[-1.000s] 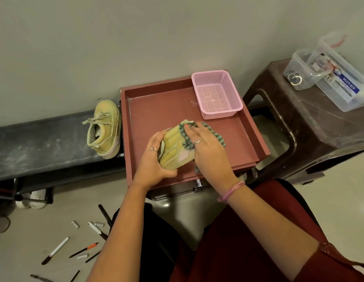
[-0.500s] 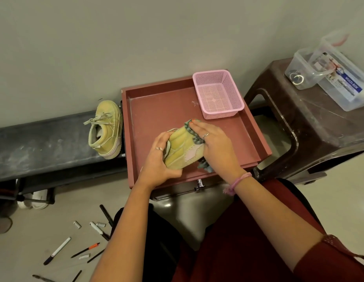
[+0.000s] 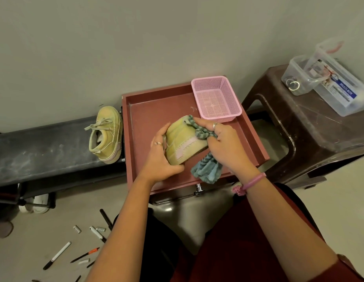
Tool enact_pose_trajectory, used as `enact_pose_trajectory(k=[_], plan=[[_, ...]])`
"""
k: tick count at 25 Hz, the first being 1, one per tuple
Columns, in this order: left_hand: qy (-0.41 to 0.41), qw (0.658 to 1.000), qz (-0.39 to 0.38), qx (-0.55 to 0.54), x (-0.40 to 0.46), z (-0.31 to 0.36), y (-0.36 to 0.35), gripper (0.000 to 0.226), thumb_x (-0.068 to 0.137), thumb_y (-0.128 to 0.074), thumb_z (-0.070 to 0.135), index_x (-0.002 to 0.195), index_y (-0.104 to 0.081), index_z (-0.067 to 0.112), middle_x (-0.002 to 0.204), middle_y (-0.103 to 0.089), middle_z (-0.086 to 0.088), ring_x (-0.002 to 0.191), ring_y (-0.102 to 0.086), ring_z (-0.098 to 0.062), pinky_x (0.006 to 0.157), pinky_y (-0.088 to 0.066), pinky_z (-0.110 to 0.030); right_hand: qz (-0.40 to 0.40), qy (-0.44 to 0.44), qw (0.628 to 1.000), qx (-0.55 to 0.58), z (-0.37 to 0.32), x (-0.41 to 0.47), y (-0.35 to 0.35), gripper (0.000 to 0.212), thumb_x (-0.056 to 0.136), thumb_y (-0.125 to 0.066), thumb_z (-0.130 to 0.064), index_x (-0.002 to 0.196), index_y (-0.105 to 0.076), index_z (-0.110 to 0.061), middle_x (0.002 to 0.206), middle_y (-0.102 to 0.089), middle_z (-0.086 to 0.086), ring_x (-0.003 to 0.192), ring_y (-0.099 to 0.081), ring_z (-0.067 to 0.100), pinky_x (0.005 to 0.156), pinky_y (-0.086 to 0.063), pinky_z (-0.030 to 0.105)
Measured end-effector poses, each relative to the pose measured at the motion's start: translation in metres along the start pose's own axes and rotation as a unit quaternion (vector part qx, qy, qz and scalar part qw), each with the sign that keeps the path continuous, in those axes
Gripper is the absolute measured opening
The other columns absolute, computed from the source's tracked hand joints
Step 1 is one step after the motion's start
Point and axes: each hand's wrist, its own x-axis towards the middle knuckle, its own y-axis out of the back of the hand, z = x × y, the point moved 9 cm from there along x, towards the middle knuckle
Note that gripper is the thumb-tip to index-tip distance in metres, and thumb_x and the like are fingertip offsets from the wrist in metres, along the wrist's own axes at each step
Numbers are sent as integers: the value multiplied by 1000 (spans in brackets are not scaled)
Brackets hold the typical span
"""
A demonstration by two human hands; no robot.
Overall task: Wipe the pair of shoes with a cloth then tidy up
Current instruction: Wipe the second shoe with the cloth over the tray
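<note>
A soft, yellow-green suede sneaker (image 3: 183, 142) with a pale pink side patch sits over the red tray (image 3: 148, 112), the left hand (image 3: 159, 159) curled around its heel end. The right hand (image 3: 226, 145) pinches a ribbed, teal striped cloth (image 3: 205, 163) against its upper. The clear plastic box (image 3: 338, 86) reads "MULTI-BOX".
</note>
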Motion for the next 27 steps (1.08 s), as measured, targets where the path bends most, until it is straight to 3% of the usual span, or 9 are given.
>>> enact_pose_trajectory(k=[3,7,11,14,16,19,21,24,27], plan=[[-54,995,41,69,-1,28,13,111,57,-88,28,145,-21,39,146,-28,12,142,-22,-10,116,-21,-23,-12,34,997,-73,-18,3,-20,61,78,-39,17,127,-59,-15,127,-57,-8,116,-46,-6,100,-25,-1],[-46,992,62,103,2,48,23,101,58,-90,25,143,-35,19,134,-38,9,119,-39,3,97,-24,3,-17,36,982,-183,-34,16,-25,61,81,-40,9,133,-53,-19,137,-54,-1,127,-48,18,107,-36,27],[-31,995,78,59,-3,43,33,99,54,-88,19,140,-39,21,135,-42,9,125,-45,-7,105,-33,-10,-88,197,894,-392,-63,-20,-82,45,92,-40,-8,137,-45,-4,145,-42,12,136,-37,29,113,-28,42],[-29,995,91,14,-11,40,31,95,49,-86,29,132,-41,33,135,-46,7,125,-50,-9,106,-43,-37,-58,211,926,-309,-50,-17,-65,51,83,-48,3,133,-51,-5,140,-49,11,130,-43,30,113,-30,40],[-28,994,103,-7,-14,36,31,95,49,-89,29,132,-43,28,135,-47,3,124,-51,-11,104,-46,-41,-110,109,968,-199,-26,-3,-44,67,79,-43,14,138,-47,-16,144,-46,2,133,-40,19,112,-25,23],[-24,995,93,-17,-21,31,32,98,49,-91,28,134,-43,29,137,-45,3,125,-50,-12,103,-46,-43,-165,-22,984,-70,-1,-3,-36,74,80,-36,15,142,-42,-25,141,-48,0,126,-47,14,101,-37,18],[-14,996,81,-30,-25,27,38,100,48,-91,27,134,-41,31,138,-44,4,125,-50,-9,103,-47,-41,-150,11,984,-91,-11,-18,-49,76,79,-37,16,145,-37,-22,148,-40,0,135,-37,15,110,-28,20],[1,996,73,-59,-32,23,46,104,46,-91,25,136,-39,23,139,-45,-1,126,-51,-7,105,-46,-37,-96,165,962,-195,-45,-45,-64,82,75,-46,17,147,-30,-16,153,-30,1,141,-23,18,116,-10,23],[8,994,78,-80,-41,24,48,103,46,-90,22,136,-39,18,138,-46,-3,124,-52,-5,101,-47,-29,-96,226,946,-209,-42,-47,-69,88,67,-49,18,145,-33,-17,150,-34,0,138,-29,20,117,-18,29]])
